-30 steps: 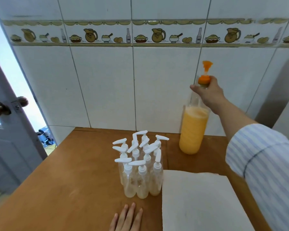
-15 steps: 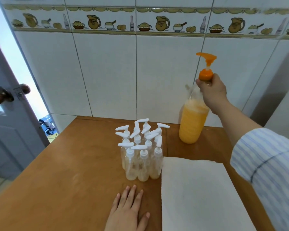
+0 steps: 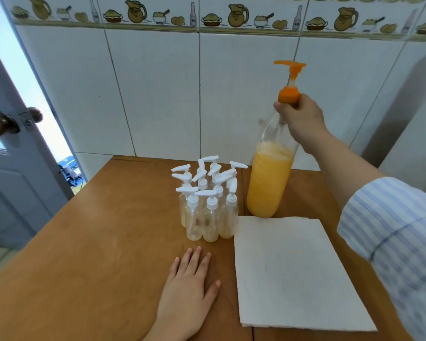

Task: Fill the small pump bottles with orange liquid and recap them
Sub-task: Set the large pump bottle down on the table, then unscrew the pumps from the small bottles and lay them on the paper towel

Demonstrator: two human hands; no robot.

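Several small clear pump bottles with white pump caps stand bunched together in the middle of the wooden table. To their right stands a tall clear bottle more than half full of orange liquid, tilted a little and topped by an orange pump. My right hand grips its neck just under the orange collar. Flat on the table in front of the small bottles lies my left hand, fingers straight, holding nothing.
A white paper towel lies on the table, right of my left hand and in front of the big bottle. A tiled wall runs behind the table. A grey door with a brass knob stands open at left.
The orange pump head has turned from pointing away to pointing left. The big bottle leans slightly. My left hand has come further onto the table as the view dipped.
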